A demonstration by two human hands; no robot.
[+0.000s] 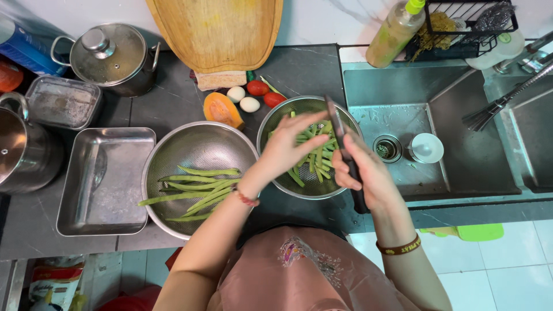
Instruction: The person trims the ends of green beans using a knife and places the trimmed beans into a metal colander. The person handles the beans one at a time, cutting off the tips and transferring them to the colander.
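Right hand [364, 173] grips knife [340, 133], blade up. Left hand [288, 141] pinches a bean [311, 130] against the blade, over colander [276, 118] of cut beans.

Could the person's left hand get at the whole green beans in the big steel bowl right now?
Probably yes: the left hand hovers over the colander beside that bowl, and nothing covers the whole beans.

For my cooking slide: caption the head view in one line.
Left hand and knife-holding right hand over a colander of cut green beans, whole beans alongside.
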